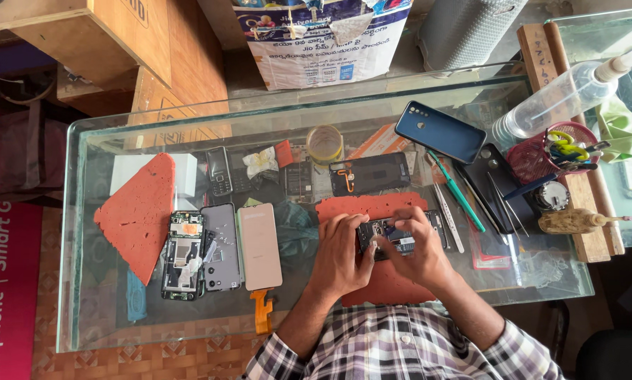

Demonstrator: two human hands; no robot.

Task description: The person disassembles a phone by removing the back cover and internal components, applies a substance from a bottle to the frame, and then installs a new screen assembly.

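Head view: left hand grips the opened dark smartphone at its near end; right hand pinches at its exposed inside. That phone lies on a red-orange foam mat on the glass desk, with a pink phone back panel to the left.

white-blue printed sack beyond glass table; red banner far left
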